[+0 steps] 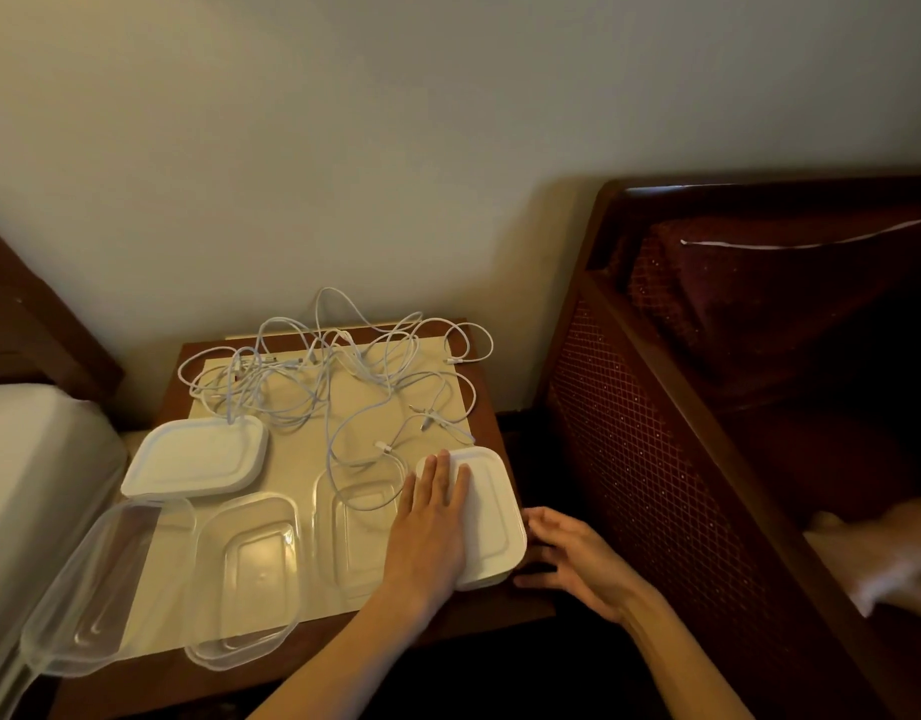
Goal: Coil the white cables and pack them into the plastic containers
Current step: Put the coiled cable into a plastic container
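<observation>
- Left hand (431,517) lay flat, fingers straight and together, pressed on the white lid (487,514) of a closed container at lower centre-right of the frame; nothing clasped.
- Right hand (572,556) sat just right of that lid, at the table's (494,610) right edge, fingers spread and loosely bent, tips touching or nearly touching the lid's rim; grasped nothing.
- White cables (333,376) sprawled in a loose tangle across the upper middle of the table, over a pale mat (302,454), uncoiled; one strand looped down into the clear container (357,527) just left of the left hand.
- Second clear container (245,574) stood open at lower centre-left, nothing inside.
- Third clear container (99,584) hung tilted over the table's lower-left edge.
- Stack of white lids (195,457) rested at centre-left, one cable end touching its far rim.
- Dark red quilted furniture (707,407) filled the right of the frame; pale bedding (27,459) showed at the left edge; plain wall (396,122) above.
</observation>
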{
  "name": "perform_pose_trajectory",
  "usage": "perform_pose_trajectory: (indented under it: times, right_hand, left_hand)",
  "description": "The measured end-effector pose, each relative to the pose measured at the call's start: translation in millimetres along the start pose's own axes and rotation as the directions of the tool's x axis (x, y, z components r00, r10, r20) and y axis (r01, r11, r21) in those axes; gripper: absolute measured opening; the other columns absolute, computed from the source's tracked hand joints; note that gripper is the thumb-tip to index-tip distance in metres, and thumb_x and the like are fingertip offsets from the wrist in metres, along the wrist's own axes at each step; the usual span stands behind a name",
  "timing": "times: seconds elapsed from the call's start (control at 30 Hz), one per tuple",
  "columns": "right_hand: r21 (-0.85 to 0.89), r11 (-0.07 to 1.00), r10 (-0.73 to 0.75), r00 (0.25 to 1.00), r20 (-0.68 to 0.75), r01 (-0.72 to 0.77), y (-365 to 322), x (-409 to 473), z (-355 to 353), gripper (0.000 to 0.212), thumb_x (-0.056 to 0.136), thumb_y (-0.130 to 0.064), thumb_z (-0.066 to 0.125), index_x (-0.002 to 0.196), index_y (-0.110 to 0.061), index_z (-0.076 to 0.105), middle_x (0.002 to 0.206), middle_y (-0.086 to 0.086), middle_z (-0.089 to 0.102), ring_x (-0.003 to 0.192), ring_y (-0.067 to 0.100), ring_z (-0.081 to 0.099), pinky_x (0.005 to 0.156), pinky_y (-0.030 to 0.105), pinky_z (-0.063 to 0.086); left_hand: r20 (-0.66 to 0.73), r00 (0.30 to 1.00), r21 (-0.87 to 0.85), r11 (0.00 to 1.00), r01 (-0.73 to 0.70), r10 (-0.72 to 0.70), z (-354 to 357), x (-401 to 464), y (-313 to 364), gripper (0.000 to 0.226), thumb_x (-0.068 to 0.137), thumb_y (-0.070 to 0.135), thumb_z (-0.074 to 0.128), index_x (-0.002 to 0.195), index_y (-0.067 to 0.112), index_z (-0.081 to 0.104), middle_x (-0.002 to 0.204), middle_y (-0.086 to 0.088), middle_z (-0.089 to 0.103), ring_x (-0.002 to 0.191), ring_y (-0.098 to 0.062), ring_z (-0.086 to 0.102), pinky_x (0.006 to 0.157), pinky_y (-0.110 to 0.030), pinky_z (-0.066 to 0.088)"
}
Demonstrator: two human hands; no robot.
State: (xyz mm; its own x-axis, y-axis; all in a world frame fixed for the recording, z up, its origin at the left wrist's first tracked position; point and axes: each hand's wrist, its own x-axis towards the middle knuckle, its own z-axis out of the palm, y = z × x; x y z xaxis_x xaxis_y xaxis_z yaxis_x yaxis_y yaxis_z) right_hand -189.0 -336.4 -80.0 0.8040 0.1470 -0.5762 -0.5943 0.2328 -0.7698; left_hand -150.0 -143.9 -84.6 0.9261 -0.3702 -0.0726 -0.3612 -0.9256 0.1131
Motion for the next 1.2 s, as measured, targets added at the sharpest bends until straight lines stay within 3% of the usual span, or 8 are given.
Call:
perform_pose_trajectory:
  times: [0.1, 0.33, 0.47, 0.67, 0.8, 1.0, 1.1, 1.2]
  right_hand:
    - [0.029, 0.997, -0.064, 0.998, -0.021, 0.065, 11, -5, 0, 0.029, 0.094, -0.003, 0.058, 0.123, -0.006, 0.059, 0.122, 0.022, 0.062, 0.097, 0.028, 0.067, 0.074, 0.037, 0.058]
    - [0.048, 0.992, -0.113, 0.99, -0.083, 0.117, 19, -6, 6, 0.034, 0.09, -0.001, 0.063, 0.123, -0.011, 0.062, 0.119, 0.011, 0.068, 0.097, 0.023, 0.069, 0.072, 0.031, 0.057]
    - [0.042, 0.99, -0.126, 0.976, -0.176, 0.135, 19, -4, 16, 0.026, 0.089, 0.0, 0.064, 0.114, -0.007, 0.066, 0.107, 0.014, 0.072, 0.084, 0.019, 0.068, 0.065, 0.028, 0.053]
    - [-0.04, 0.988, -0.153, 0.958, -0.243, 0.148, 16, -7, 25, 0.018, 0.097, -0.013, 0.057, 0.11, -0.01, 0.069, 0.1, 0.014, 0.073, 0.075, 0.018, 0.067, 0.06, 0.028, 0.051]
    - [-0.191, 0.969, -0.194, 0.964, -0.183, 0.158, 11, -9, 19, 0.024, 0.086, -0.004, 0.07, 0.11, -0.008, 0.067, 0.101, 0.018, 0.068, 0.077, 0.02, 0.069, 0.067, 0.029, 0.057]
    - [-0.291, 0.945, -0.248, 0.904, -0.349, 0.147, 17, -2, 29, 0.015, 0.082, 0.008, 0.068, 0.092, -0.002, 0.066, 0.079, 0.01, 0.061, 0.066, 0.016, 0.059, 0.056, 0.027, 0.051]
    - [-0.432, 0.901, -0.206, 0.918, -0.339, 0.043, 7, 1, 28, 0.014, 0.082, -0.003, 0.068, 0.095, -0.009, 0.067, 0.08, 0.005, 0.065, 0.064, 0.013, 0.062, 0.066, 0.036, 0.058]
    - [-0.729, 0.674, -0.199, 0.922, -0.333, -0.117, -13, 13, 33, 0.048, 0.091, -0.026, 0.057, 0.136, -0.011, 0.051, 0.133, 0.004, 0.054, 0.116, 0.019, 0.058, 0.1, 0.033, 0.046]
  left_hand:
    - [-0.008, 1.0, 0.003, 1.0, -0.01, 0.01, 0, 0, 1, 0.06, 0.099, 0.011, 0.022, 0.153, 0.014, -0.005, 0.16, -0.014, -0.015, 0.148, -0.029, -0.011, 0.121, -0.042, 0.001]
    - [0.036, 0.999, -0.052, 0.999, -0.012, 0.013, -6, 1, 5, 0.062, 0.097, 0.006, 0.026, 0.152, 0.01, -0.001, 0.16, -0.014, -0.014, 0.148, -0.03, -0.012, 0.121, -0.043, -0.001]
    - [-0.022, 1.0, -0.139, 0.99, 0.0, -0.004, 3, 0, 11, 0.058, 0.097, 0.029, 0.008, 0.152, 0.009, 0.009, 0.161, -0.015, -0.004, 0.148, -0.031, -0.007, 0.119, -0.046, -0.001]
    - [-0.077, 0.996, -0.091, 0.995, 0.03, -0.037, 18, 0, 16, 0.053, 0.098, 0.037, 0.025, 0.146, 0.017, 0.036, 0.154, -0.021, 0.029, 0.142, -0.038, 0.028, 0.115, -0.049, 0.011]
    - [-0.112, 0.993, -0.057, 0.998, 0.023, -0.029, 22, 0, 14, 0.054, 0.098, 0.036, 0.027, 0.148, 0.016, 0.033, 0.154, -0.022, 0.026, 0.143, -0.038, 0.025, 0.112, -0.049, 0.011]
    - [-0.155, 0.987, -0.05, 0.998, 0.029, -0.036, 28, 2, 15, 0.053, 0.097, 0.034, 0.027, 0.147, 0.017, 0.035, 0.154, -0.023, 0.027, 0.143, -0.039, 0.026, 0.114, -0.05, 0.015]
    - [-0.152, 0.987, -0.055, 0.998, 0.036, -0.044, 30, 1, 16, 0.053, 0.097, 0.035, 0.026, 0.146, 0.018, 0.037, 0.153, -0.022, 0.029, 0.142, -0.038, 0.027, 0.115, -0.051, 0.02]
    - [-0.126, 0.99, -0.097, 0.994, 0.054, -0.066, 23, 1, 19, 0.054, 0.095, 0.037, 0.027, 0.142, 0.016, 0.044, 0.151, -0.022, 0.034, 0.139, -0.038, 0.035, 0.112, -0.05, 0.029]
